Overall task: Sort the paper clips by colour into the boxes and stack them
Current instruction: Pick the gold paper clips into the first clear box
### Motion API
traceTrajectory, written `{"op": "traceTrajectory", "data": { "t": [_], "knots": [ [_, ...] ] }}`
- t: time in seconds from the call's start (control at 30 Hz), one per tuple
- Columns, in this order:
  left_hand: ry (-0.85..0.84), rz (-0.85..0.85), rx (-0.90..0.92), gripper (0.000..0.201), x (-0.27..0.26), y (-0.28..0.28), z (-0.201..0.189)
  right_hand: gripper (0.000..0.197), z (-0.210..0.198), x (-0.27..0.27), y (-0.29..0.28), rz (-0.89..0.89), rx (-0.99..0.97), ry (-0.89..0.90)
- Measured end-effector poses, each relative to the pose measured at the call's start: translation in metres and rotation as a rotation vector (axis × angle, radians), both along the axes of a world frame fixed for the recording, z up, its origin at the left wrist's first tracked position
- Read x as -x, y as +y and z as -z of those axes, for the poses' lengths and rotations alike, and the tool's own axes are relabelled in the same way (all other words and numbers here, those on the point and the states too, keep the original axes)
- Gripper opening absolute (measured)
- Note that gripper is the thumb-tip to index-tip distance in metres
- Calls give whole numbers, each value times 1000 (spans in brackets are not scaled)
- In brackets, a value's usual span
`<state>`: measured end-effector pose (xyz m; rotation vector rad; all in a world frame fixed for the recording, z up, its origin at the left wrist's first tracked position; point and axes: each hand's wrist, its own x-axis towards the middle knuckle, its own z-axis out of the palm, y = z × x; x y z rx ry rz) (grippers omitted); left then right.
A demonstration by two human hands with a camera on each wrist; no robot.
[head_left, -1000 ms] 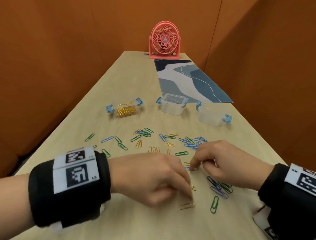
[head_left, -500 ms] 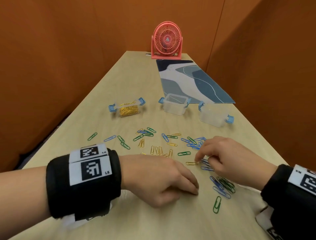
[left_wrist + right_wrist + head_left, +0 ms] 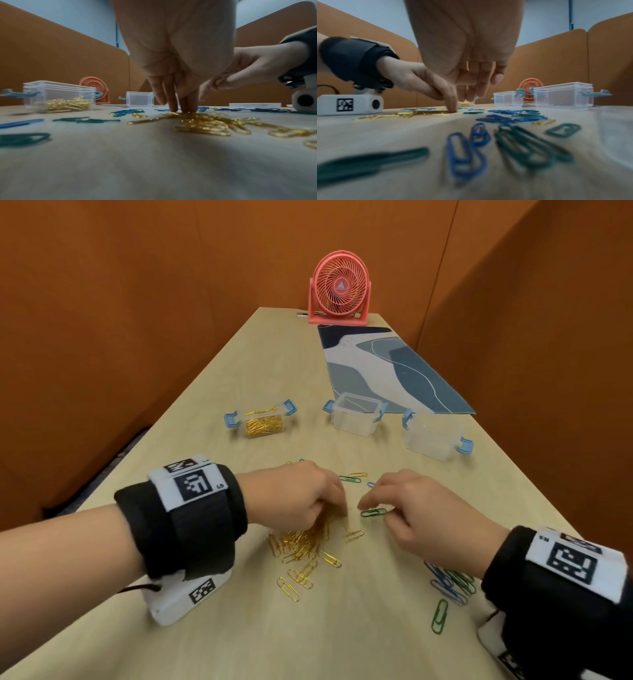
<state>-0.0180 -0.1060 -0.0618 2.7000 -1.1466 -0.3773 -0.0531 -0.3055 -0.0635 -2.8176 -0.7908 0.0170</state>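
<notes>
My left hand presses straight fingers down onto a heap of gold clips; the left wrist view shows the fingertips on the heap. My right hand hovers just right of it with loose fingers over a green clip and holds nothing. Blue and green clips lie by my right wrist, large in the right wrist view. Further back stand three clear boxes with blue latches: the left box holds gold clips, while the middle box and the right box look empty.
A pink fan stands at the table's far end, with a blue patterned mat in front of it. Orange partitions close in both sides. A lone green clip lies near the front right edge. More clips sit beyond my hands.
My left hand has moved forward, and the scattered gold clips now lie heaped under it. My right hand has shifted a little to the left, over a green clip.
</notes>
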Motion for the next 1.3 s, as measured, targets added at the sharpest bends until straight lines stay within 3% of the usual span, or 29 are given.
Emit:
{"op": "traceTrajectory", "data": {
  "t": [0.17, 0.27, 0.37, 0.53, 0.67, 0.8, 0.93, 1.03, 1.17, 1.3],
  "knots": [
    [-106, -211, 123, 44, -1, 19, -3, 52, 0, -11, 5, 14, 110, 3],
    [-169, -421, 78, 40, -11, 30, 0, 54, 0, -13, 13, -10, 147, 38],
    [-174, -503, 1, 41, -17, 37, 4, 56, 0, -22, 17, 61, 167, 29],
    [-158, -375, -61, 38, -10, 37, 2, 40, 1, -33, 22, 133, 276, 74],
    [-99, -304, 16, 40, 2, 41, -1, 35, 1, -32, 18, 210, 275, 54],
    [-141, -439, 59, 42, -3, 48, 0, 35, -1, -27, 15, 244, 215, 86],
    [-85, -447, -62, 43, -12, 49, 4, 33, -1, -23, 13, 300, 201, 67],
    [-157, -507, -92, 38, -19, 46, 5, 29, -3, -23, 11, 362, 208, 55],
    [-214, -498, -23, 38, -26, 41, 3, 26, -2, -23, 12, 322, 109, 51],
    [-163, -449, -122, 44, -34, 40, 4, 27, -3, -21, 15, 207, 17, 70]
  ]
}}
